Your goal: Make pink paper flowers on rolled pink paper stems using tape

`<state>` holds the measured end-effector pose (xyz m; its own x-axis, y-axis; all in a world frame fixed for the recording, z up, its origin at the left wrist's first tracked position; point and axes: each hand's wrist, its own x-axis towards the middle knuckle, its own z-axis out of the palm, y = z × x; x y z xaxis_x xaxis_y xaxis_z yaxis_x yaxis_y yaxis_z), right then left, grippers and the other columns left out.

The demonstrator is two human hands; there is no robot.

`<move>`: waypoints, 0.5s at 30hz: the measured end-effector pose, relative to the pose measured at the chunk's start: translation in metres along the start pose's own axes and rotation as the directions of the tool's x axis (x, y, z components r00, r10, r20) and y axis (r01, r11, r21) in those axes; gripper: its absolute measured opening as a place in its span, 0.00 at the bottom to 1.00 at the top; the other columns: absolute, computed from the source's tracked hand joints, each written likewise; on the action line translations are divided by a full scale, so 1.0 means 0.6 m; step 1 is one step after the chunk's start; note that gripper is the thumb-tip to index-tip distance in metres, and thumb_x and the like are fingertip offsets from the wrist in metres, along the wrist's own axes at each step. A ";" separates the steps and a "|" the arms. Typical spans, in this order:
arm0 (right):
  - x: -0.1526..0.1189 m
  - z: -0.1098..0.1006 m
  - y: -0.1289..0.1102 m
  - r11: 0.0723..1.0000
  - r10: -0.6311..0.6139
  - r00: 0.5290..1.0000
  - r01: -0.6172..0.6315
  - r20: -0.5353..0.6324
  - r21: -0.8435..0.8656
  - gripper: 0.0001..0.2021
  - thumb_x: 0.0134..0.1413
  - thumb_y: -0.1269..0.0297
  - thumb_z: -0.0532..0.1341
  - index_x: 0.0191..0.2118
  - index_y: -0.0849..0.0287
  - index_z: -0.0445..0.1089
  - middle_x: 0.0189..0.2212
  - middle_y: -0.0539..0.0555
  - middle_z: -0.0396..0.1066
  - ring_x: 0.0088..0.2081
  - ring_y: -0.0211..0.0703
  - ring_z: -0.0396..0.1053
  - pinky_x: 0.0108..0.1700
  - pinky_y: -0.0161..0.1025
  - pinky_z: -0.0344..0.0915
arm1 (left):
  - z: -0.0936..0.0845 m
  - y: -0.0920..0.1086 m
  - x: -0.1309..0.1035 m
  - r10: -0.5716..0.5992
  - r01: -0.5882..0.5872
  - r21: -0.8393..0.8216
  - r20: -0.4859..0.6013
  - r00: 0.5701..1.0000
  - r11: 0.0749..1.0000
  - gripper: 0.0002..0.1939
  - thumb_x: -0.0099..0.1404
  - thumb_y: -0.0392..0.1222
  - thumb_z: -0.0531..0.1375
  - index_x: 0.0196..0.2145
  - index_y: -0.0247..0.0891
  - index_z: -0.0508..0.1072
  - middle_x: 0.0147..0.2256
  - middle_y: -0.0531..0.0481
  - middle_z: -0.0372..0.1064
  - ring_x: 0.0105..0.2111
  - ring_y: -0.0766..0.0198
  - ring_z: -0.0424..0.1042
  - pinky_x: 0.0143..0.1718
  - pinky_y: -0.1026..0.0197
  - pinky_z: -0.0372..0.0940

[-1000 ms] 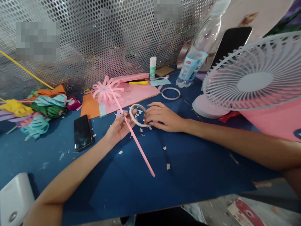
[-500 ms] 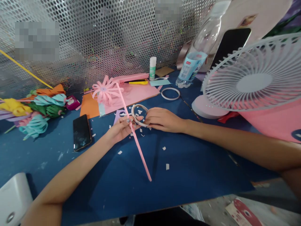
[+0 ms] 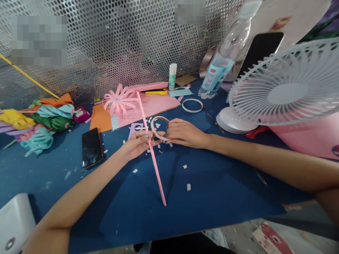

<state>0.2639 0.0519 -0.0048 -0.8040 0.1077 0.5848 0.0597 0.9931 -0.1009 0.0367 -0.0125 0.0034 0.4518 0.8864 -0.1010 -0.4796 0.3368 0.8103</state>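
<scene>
Left hand [image 3: 136, 143] of mine pinched the pink paper stem [image 3: 152, 151] partway along, its flower head [image 3: 119, 100] tilted toward the mesh wall. Just right of the stem, my right hand [image 3: 184, 133] curled closed around the tape ring [image 3: 159, 127], above the blue tabletop [image 3: 212, 183]. Left of the stem lay a black phone [image 3: 91, 148].

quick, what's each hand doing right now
Left hand: closed on the pink stick, fingertips also on the tape ring.
Right hand: closed, pinching the tape ring.
</scene>
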 end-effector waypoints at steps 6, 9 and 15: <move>0.005 -0.006 -0.007 1.000 0.011 1.000 -0.010 0.010 -0.016 0.16 0.71 0.58 0.48 0.42 0.59 0.70 0.38 0.53 0.74 0.43 0.40 0.69 0.54 0.42 0.57 | -0.006 0.002 0.000 0.072 -0.084 -0.113 -0.101 0.992 0.990 0.08 0.54 0.36 0.71 0.26 0.37 0.74 0.32 0.51 0.76 0.34 0.66 0.76 0.48 0.61 0.71; 0.003 -0.006 -0.006 0.998 0.053 0.999 -0.053 -0.004 -0.016 0.15 0.71 0.61 0.46 0.44 0.59 0.69 0.39 0.54 0.75 0.45 0.41 0.68 0.55 0.43 0.56 | -0.005 0.004 -0.001 0.093 -0.116 -0.168 -0.140 0.986 0.979 0.08 0.55 0.35 0.70 0.26 0.36 0.74 0.33 0.51 0.76 0.28 0.71 0.73 0.48 0.60 0.71; 0.002 -0.007 -0.006 0.994 0.048 0.999 -0.050 0.022 0.096 0.12 0.67 0.67 0.48 0.42 0.60 0.67 0.36 0.54 0.75 0.39 0.41 0.68 0.56 0.44 0.56 | -0.002 0.005 0.000 0.071 -0.099 -0.142 -0.190 0.979 0.985 0.07 0.58 0.34 0.68 0.25 0.35 0.73 0.23 0.55 0.70 0.23 0.73 0.70 0.53 0.58 0.68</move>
<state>0.2652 0.0488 -0.0003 -0.8131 0.1538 0.5614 0.0423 0.9775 -0.2065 0.0343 -0.0114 0.0048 0.2653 0.9523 -0.1510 -0.6240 0.2890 0.7260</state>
